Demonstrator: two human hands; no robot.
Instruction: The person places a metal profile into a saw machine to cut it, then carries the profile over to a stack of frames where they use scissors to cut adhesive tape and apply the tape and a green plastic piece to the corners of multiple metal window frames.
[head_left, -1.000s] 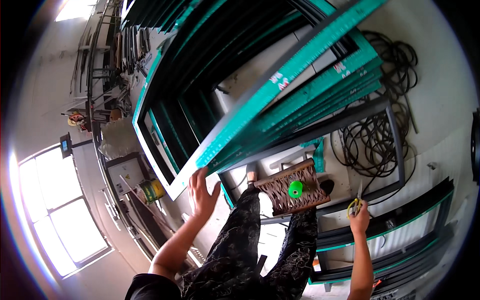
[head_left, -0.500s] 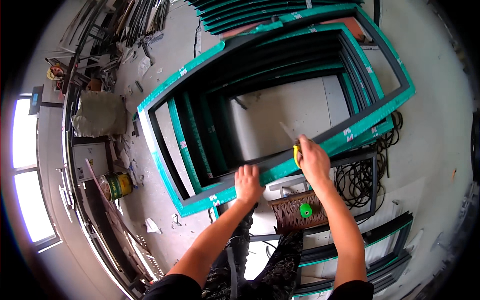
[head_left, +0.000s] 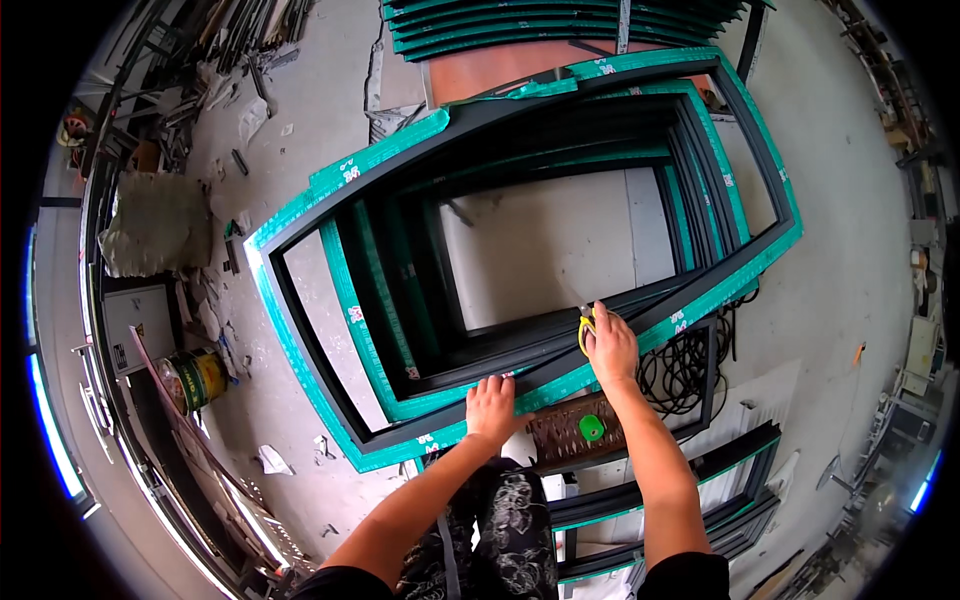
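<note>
Looking down, saw a big stack of dk. rect. frames point(head_left: 400, 290), approx. ctr. Lying askew over it, noted the top frame point(head_left: 560, 385), faced w/ green film point(head_left: 390, 148); on that, spotted small red/white printed marks point(head_left: 349, 170), too tiny to read. Lower R, saw more frames point(head_left: 740, 450) w/ thin green edging. Far L, made out a white panel point(head_left: 125, 315) w/ a small sticker point(head_left: 141, 329), unreadable. Near the stack, R side, saw a blk. cable coil point(head_left: 680, 375), partly hidden; also a brown stool point(head_left: 562, 435). On L, noted a tin point(head_left: 180, 375) w/ yellow-and-dk. label point(head_left: 208, 372), lettering sideways. Found the L hand point(head_left: 490, 408) on top frame's near side, fingers laid over bar, thumb out sideways; couldn't tell re: closed grip underneath. Found the R hand point(head_left: 612, 350) over same bar, fingers closed round yellow-handled scissors point(head_left: 582, 335), blades pointing away; couldn't tell re: contact w/ frame. On stool, saw a small bright-green roll point(head_left: 591, 428).
</note>
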